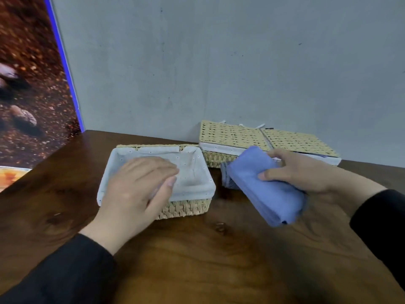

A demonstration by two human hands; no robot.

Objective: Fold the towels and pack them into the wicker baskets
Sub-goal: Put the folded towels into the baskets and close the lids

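An open wicker basket (186,207) with a white dotted cloth lining stands at the middle of the wooden table. Nothing lies inside it. My left hand (135,191) hovers flat over its front left corner, fingers straight. It holds nothing. Just right of the basket, my right hand (302,170) grips a folded blue towel (265,187), thumb on top and fingers behind, lifted off the table. A small roll of the same blue cloth (226,176) shows behind the towel's left end.
Two more wicker baskets with woven lids, one (230,133) left and one (300,142) right, sit side by side against the grey wall at the back. The brown wooden table (208,260) stretches toward me. A patterned panel (32,84) stands at the left.
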